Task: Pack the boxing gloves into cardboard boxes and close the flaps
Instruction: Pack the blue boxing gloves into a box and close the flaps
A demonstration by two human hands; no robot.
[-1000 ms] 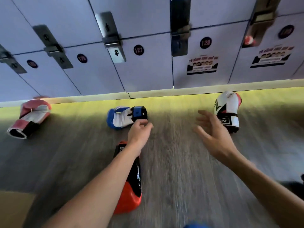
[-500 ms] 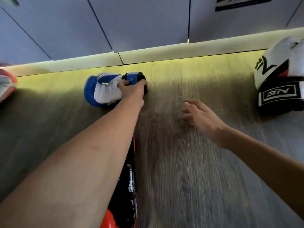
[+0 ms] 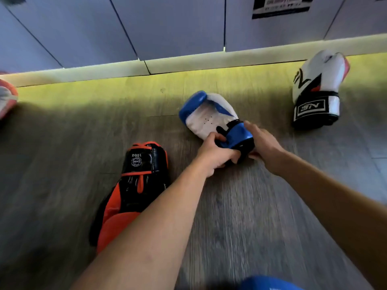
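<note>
Risk, loose hold: the blue and white glove (image 3: pixel 211 118) is taken only at its cuff, with the padded end still lying on the floor (image 3: pixel 240 216); I judge the heavy end could swing or pull the cuff out of the grasp once it is lifted.
Risk, no box near: no cardboard box shows in this view, so the glove may have to be carried some way, and a one-ended grip makes a drop likelier.
Risk, clutter: the orange and black glove (image 3: pixel 136 185) lies just beside the left forearm; a careless sweep of the arm could knock it aside.
Left hand (image 3: pixel 215 153): fingers clenched around the near side of the blue cuff, thumb over the top; it is grasping the glove.
Right hand (image 3: pixel 261 143): fingers only partly curled, laid against the far side of the cuff; touching, but whether it truly grips I cannot tell.
Task's thing: the blue and white glove rests on the floor between the hands, short of the lockers (image 3: pixel 167 28).
Other gloves: a white and black glove (image 3: pixel 316 91) stands well apart to the right; a red and white glove (image 3: pixel 6 97) is cut off at the left edge.
Stage, as I judge: picking up one glove; packing not yet begun.
</note>
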